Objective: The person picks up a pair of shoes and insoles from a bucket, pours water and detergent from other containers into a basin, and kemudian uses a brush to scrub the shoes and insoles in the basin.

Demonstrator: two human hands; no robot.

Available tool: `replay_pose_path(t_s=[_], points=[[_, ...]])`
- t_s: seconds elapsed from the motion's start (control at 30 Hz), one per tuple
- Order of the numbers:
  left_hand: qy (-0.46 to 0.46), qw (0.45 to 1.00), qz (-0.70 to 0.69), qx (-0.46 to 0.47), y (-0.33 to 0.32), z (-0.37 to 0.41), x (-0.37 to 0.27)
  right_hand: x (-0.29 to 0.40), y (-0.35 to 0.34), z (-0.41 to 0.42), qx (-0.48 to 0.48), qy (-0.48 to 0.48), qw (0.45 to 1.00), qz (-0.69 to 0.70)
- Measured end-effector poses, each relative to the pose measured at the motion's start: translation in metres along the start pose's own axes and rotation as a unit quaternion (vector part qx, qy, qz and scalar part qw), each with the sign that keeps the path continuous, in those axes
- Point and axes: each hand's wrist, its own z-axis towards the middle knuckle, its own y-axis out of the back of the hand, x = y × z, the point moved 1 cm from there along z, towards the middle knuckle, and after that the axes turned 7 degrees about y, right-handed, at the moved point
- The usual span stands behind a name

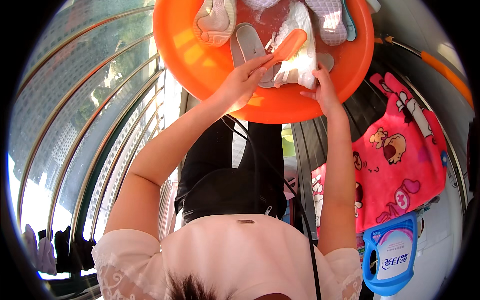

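Inside an orange plastic basin [195,80] lies a wet white shoe [300,60], toe or heel end towards me. My left hand [245,80] grips the handle of an orange scrubbing brush [290,45], whose back faces up over the shoe; its bristles are hidden. With my right hand [324,90] I hold the shoe's near right edge. Grey insoles [251,43] lean left of the shoe, beside an upturned shoe sole [215,22]. Another whitish textured shoe [330,22] and a teal-edged insole [349,22] are at the basin's right.
Metal railings [112,28] curve along the left, with dark and pale items hanging at lower left. A pink patterned blanket [397,157] lies at the right, above a blue detergent bottle [393,255]. A black cable [292,187] runs down my front.
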Motion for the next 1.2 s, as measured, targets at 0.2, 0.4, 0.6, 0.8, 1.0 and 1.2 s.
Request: replay_pose_path(t_s=[0.2, 0.4, 0.6, 0.8, 1.0, 1.2], points=[[-0.097, 0.976, 0.178, -0.082, -0.007, 0.094, 0.000, 0.002, -0.018, 0.014, -0.070, 0.004, 0.987, -0.143], [-0.004, 0.978, 0.206, -0.028, -0.012, 0.080, -0.030, 0.003, -0.016, 0.008, -0.020, -0.028, 0.997, -0.075], [-0.092, 0.954, 0.285, 0.002, -0.004, 0.008, -0.010, -0.017, -0.016, 0.015, -0.020, 0.052, 0.990, -0.130], [-0.088, 0.887, 0.450, -0.064, 0.010, 0.077, -0.024, -0.017, -0.022, 0.020, -0.011, 0.099, 0.987, -0.125], [-0.149, 0.939, 0.309, -0.014, 0.001, 0.023, -0.005, -0.025, -0.020, 0.021, -0.047, 0.133, 0.962, -0.234], [-0.037, 0.928, 0.370, -0.038, 0.008, 0.042, -0.013, -0.040, -0.025, 0.029, -0.063, 0.149, 0.952, -0.259]])
